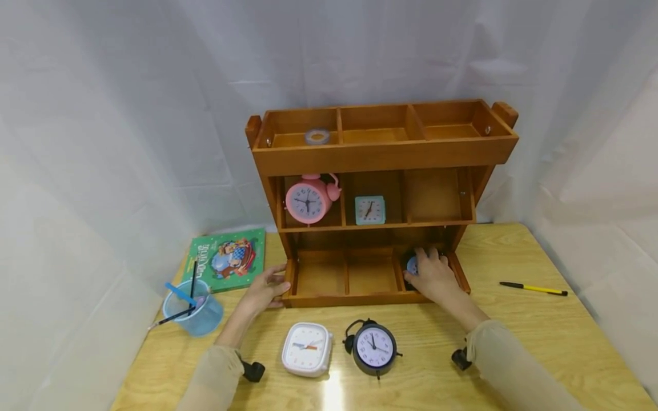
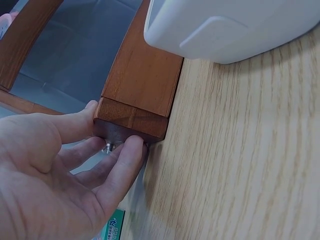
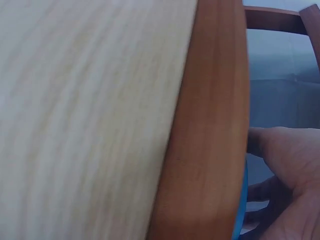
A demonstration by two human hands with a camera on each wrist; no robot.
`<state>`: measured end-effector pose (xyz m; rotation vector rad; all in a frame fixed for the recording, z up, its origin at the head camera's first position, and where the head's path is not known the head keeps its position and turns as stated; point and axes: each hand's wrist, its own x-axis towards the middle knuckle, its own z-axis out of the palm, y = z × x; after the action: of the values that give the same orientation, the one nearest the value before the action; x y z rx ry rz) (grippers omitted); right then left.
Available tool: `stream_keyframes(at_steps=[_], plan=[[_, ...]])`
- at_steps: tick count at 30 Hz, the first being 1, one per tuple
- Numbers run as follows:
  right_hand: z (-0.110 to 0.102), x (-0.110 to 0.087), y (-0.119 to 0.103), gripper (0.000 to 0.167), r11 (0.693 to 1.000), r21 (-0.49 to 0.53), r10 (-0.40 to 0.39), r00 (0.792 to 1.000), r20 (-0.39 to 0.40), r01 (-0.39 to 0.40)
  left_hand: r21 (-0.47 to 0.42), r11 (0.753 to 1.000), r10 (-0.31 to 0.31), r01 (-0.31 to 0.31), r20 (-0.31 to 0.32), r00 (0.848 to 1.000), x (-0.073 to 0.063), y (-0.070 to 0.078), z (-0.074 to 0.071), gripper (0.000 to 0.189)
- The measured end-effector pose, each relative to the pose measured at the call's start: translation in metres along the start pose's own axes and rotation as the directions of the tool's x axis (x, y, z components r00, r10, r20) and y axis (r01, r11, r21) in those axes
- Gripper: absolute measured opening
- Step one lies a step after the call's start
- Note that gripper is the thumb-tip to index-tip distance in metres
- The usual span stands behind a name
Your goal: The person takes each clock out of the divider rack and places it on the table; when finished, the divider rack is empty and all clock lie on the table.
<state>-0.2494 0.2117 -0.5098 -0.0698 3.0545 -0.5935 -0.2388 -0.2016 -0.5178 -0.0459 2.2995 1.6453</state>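
Observation:
A wooden shelf with three tiers of compartments stands on the table. My left hand holds its lower left end, thumb and fingertips at the corner in the left wrist view. Inside the bottom right compartment, my right hand grips a round blue clock, largely hidden by the fingers; only its blue edge shows in the right wrist view. A pink alarm clock and a small mint square clock stand on the middle tier. In front of the shelf lie a white square clock and a black alarm clock.
A tape roll lies in the top left compartment. At the left are a green book and a blue cup with brushes in it. A yellow and black pen lies at the right. White curtain hangs behind.

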Motion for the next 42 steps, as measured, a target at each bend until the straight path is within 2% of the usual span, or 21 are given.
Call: stream_keyframes(at_steps=[8, 13, 17, 24, 31, 38, 42], plan=[[-0.007, -0.001, -0.005, 0.079, 1.0, -0.018, 0.004, 0.999, 0.04, -0.003, -0.006, 1.0, 0.004, -0.004, -0.004, 1.0, 0.001, 0.0, 0.0, 0.058], [-0.006, -0.004, -0.003, 0.083, 1.0, -0.003, 0.008, 0.999, 0.051, -0.008, -0.01, 1.0, 0.0, 0.0, -0.012, 1.0, 0.001, -0.002, -0.001, 0.057], [-0.007, -0.006, 0.0, 0.085, 1.0, 0.002, 0.025, 0.996, 0.089, -0.025, -0.012, 1.0, 0.003, -0.003, -0.008, 1.0, 0.002, -0.003, 0.0, 0.057], [-0.011, -0.008, 0.001, 0.084, 0.999, -0.01, 0.033, 0.988, 0.149, -0.031, -0.013, 1.0, 0.007, -0.007, -0.002, 1.0, 0.001, -0.003, -0.001, 0.057], [-0.014, -0.007, 0.001, 0.077, 0.998, 0.054, 0.003, 0.983, 0.186, -0.013, -0.01, 1.0, 0.009, -0.009, -0.008, 1.0, 0.0, -0.003, -0.001, 0.057], [-0.014, -0.005, 0.001, 0.068, 0.995, 0.103, -0.01, 0.982, 0.191, -0.01, -0.018, 1.0, 0.008, -0.008, -0.016, 1.0, 0.001, -0.005, 0.0, 0.057], [-0.012, -0.005, 0.002, 0.074, 0.993, 0.109, 0.02, 0.982, 0.189, -0.042, -0.02, 1.0, 0.012, -0.012, -0.016, 1.0, 0.002, -0.006, 0.0, 0.056]])
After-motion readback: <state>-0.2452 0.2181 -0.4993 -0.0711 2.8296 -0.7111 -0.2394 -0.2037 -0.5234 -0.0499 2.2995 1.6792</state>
